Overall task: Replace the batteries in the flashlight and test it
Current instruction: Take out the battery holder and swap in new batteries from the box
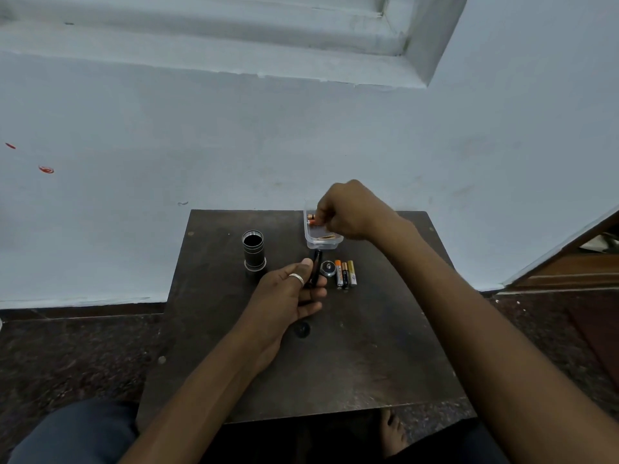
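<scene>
Since the flashlight body stood opened on the table, with its end cap and three batteries laid alongside, removal was judged done. The black holder was gripped by the left hand. The right hand was curled into the clear box, though any hold could not be told. Loading, reassembly and testing were judged left.

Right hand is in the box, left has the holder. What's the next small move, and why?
Probably lift one orange-tipped battery out of the clear plastic box and bring it to the black battery holder that the left hand grips. The right hand has its fingers curled at it, and three other batteries lie aside.
</scene>
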{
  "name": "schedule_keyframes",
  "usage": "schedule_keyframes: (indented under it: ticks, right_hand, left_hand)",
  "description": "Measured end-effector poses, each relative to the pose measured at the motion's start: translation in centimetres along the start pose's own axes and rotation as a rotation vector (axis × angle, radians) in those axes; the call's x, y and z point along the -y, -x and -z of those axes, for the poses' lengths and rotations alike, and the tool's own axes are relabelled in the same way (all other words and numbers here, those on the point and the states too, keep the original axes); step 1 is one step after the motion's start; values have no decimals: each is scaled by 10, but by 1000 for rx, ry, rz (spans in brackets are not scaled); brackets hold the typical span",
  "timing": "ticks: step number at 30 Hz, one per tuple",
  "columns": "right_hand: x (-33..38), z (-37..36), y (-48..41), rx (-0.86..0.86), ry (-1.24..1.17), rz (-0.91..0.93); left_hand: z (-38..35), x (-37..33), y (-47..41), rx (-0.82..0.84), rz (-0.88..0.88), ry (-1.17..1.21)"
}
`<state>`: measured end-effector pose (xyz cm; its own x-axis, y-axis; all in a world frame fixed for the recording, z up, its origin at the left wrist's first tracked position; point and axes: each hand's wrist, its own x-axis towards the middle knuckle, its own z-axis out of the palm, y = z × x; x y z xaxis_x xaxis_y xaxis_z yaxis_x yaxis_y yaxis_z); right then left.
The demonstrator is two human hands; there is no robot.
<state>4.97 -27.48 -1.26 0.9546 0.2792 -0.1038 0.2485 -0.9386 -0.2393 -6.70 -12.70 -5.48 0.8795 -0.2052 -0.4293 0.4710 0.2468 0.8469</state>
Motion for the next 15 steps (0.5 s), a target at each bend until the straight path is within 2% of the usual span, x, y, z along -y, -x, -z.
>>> schedule_keyframes:
  ticks: [4, 9, 12, 15]
  right_hand:
    - [6, 1, -15, 173, 130, 16]
    - [10, -3, -14, 196, 153, 93]
    - [6, -1, -10, 112, 110, 81]
    - [2, 8, 3, -85, 16, 70]
  left_hand:
    - [1, 0, 2, 17, 16, 5]
    - [0, -3, 4, 32, 20, 5]
    - [-1, -4, 4, 32, 18, 10]
    - [-1, -4, 4, 39, 15, 14]
